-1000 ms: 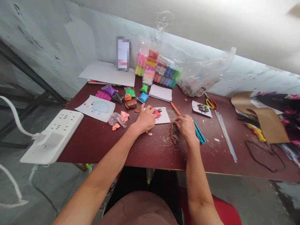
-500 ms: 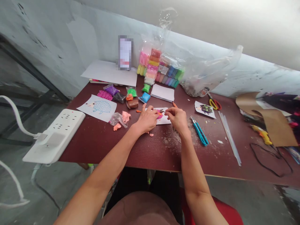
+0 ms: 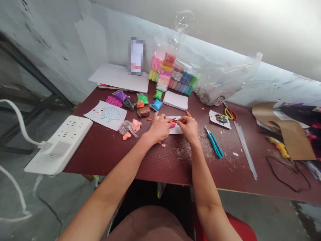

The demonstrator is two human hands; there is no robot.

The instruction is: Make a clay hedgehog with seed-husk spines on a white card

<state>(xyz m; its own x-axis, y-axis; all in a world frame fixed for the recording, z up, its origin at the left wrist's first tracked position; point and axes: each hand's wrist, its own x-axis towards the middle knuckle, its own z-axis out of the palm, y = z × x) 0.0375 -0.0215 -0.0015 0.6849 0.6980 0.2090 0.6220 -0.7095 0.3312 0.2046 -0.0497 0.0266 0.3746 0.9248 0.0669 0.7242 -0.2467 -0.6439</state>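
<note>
Resting left hand [image 3: 160, 129] against small white paper card [image 3: 177, 130] bearing pink-and-orange figure [image 3: 172, 126]; now drawing right hand [image 3: 188, 127] closer, beside the figure. Impossible to confirm any grasp in either set of fingers. Beyond, seen inside clear plastic bags [image 3: 178, 20]: multicoloured soft blocks [image 3: 164, 73].

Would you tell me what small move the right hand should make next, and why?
I would probably have the right hand ease its pinched fingertips down onto the pink clay shape. They are right beside it, dark pieces already show there, and the left hand rests at the white card, perhaps steadying it. Anything pinched is too small to identify.
</note>
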